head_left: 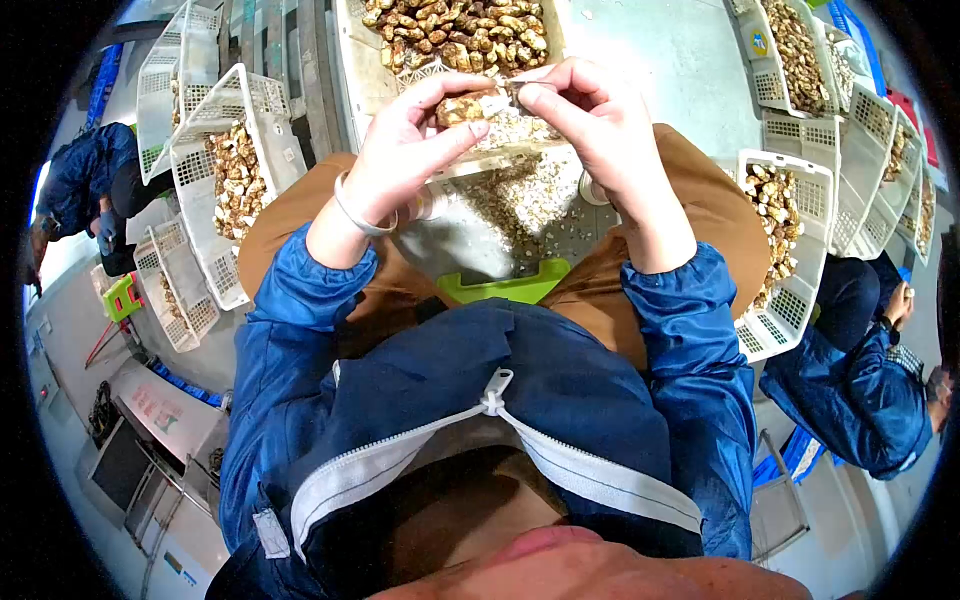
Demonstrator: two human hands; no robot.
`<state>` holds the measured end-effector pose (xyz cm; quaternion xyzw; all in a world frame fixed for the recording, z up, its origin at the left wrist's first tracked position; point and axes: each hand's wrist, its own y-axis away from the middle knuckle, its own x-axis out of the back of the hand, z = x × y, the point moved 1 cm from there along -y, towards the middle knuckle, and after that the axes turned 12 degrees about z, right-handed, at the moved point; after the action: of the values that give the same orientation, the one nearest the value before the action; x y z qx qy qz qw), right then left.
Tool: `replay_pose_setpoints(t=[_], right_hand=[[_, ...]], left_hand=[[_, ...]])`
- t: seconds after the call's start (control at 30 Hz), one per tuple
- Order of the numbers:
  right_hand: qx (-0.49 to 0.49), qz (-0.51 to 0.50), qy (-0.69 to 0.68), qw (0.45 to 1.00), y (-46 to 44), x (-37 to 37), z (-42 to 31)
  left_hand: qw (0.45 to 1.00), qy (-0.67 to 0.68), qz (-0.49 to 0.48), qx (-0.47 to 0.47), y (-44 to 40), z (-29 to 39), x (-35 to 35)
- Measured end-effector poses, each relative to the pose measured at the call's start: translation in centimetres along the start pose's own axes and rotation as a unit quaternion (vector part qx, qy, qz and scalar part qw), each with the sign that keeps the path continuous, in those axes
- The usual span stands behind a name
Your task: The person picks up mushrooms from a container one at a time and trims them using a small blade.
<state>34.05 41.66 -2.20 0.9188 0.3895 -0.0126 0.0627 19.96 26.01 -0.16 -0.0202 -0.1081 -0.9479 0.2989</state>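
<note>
A brown-and-white mushroom point(462, 107) sits between the thumb and fingers of my left hand point(405, 140), above the near end of a white crate point(352, 65). Close against its right end is my right hand point(600, 115), with thumb and fingers pinched together. A small dark thing shows at those fingertips, too little of it to name. Many similar brown mushrooms point(460, 30) fill the crate's far part. Pale scraps point(520, 205) lie below my hands, in the crate's near end and on the floor between my knees.
White baskets of mushrooms stand at my left point(285, 150) and right point(815, 185), with more beyond. A green plastic edge point(510, 285) shows between my legs. Co-workers in blue sit at far left point(85, 170) and right point(850, 400). Wooden slats point(315, 80) lie at upper left.
</note>
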Motion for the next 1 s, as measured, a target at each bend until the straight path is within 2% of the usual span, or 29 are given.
replay_pose_setpoints(t=[0.03, 0.07, 0.17, 0.2, 0.3, 0.33, 0.43, 0.57, 0.6, 0.7, 0.73, 0.83, 0.87, 0.97, 1.0], right_hand=[[-0.045, 0.003, -0.042, 0.998, 0.1, 0.0, -0.1], [-0.043, -0.002, -0.048, 0.998, 0.1, -0.2, -0.3], [0.123, -0.028, 0.09, 0.988, 0.4, -0.5, -0.1], [0.16, -0.039, 0.104, 0.981, 0.3, -0.5, -0.5], [0.11, -0.017, 0.063, 0.992, 0.0, -0.1, -0.5], [-0.011, -0.021, 0.026, 0.999, 0.2, 0.0, -0.2], [-0.03, -0.001, 0.012, 0.999, 0.3, -0.1, -0.6], [0.174, -0.024, 0.094, 0.98, 0.3, -0.4, 0.3], [0.113, -0.024, 0.098, 0.988, 0.3, -0.2, -1.0], [-0.05, -0.021, -0.045, 0.998, 0.0, 0.1, -1.1], [-0.041, -0.008, -0.027, 0.999, 0.1, -0.1, -0.6], [0.125, -0.041, 0.044, 0.99, 0.2, -0.5, 0.1], [0.144, -0.032, 0.06, 0.987, 0.3, -0.5, 0.7], [-0.036, 0.001, 0.051, 0.998, 0.2, -0.2, -0.7], [-0.029, -0.007, -0.046, 0.998, -0.3, 0.0, -0.4]], left_hand=[[0.998, 0.037, -0.003, 0.041, 0.0, 0.2, 0.0], [0.999, 0.035, 0.003, 0.004, -0.1, -0.1, -0.1], [0.993, -0.091, 0.006, -0.075, -0.3, 0.0, 0.0], [0.972, -0.149, 0.008, -0.182, -0.8, -0.2, 0.0], [0.992, -0.034, 0.003, -0.121, -0.3, -0.3, -0.4], [0.995, -0.078, 0.008, -0.056, -0.2, -0.1, -0.1], [0.997, -0.045, -0.01, -0.057, -0.3, 0.3, 0.1], [0.983, -0.122, 0.026, -0.135, -0.2, -0.3, -0.5], [0.974, -0.128, 0.02, -0.187, -0.3, -0.5, -0.3], [0.982, -0.08, 0.036, -0.168, -0.3, -0.3, -0.4], [0.978, -0.068, 0.048, -0.192, -0.4, -0.3, -0.7], [0.95, -0.178, 0.059, -0.25, -0.6, -0.2, -0.2], [0.94, -0.21, 0.058, -0.261, -0.6, -0.6, -0.1], [0.939, -0.204, 0.044, -0.273, -0.5, -0.6, -0.1], [0.908, -0.25, 0.067, -0.328, -0.5, 0.3, 0.0]])
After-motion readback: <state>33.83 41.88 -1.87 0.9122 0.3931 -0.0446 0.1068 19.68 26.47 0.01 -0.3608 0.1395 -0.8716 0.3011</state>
